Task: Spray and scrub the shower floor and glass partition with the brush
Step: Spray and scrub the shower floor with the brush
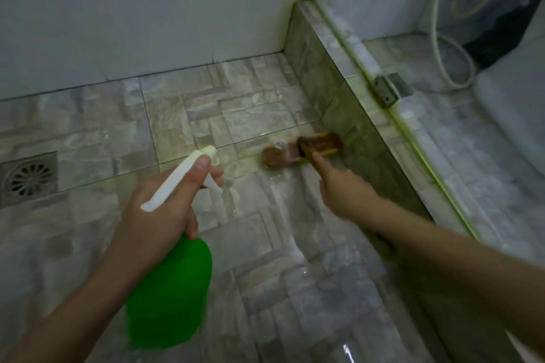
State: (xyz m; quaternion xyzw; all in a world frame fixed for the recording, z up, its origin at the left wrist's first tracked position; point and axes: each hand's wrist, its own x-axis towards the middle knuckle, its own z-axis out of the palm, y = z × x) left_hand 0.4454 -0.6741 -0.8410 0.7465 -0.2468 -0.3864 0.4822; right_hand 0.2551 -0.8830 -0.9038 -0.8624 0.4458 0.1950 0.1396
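Nearest me the shower floor (265,274) shines wet, so I judge it has spray on it and scrubbing is the step in hand. My left hand (165,209) grips the neck of the green spray bottle (171,289), thumb on top of the white head and a finger curled at the trigger, nozzle aimed toward the far right. I would hold it off the tiles and out of the brush's path, and squeeze only where the tiles look dry. A little farther on, my right hand (342,194) holds the handle of the brush (306,149) with the forefinger laid straight along it toward the head; how the other fingers sit underneath I cannot tell. The brush is on the floor just beside the foot of the tiled curb (333,97), its outline smeared by blur. To do this well I would press through that forefinger, work short overlapping strokes along the grout lines, and push the bristles into the seam where floor meets curb, since grime tends to gather there. The wet tile looks slippery, so the pressure should be steady. Above the curb rises the glass partition (413,23) with a metal hinge (386,91) at its base; I judge it as yet unscrubbed. Far left lies the drain (29,178), toward which I would sweep the loosened dirt.
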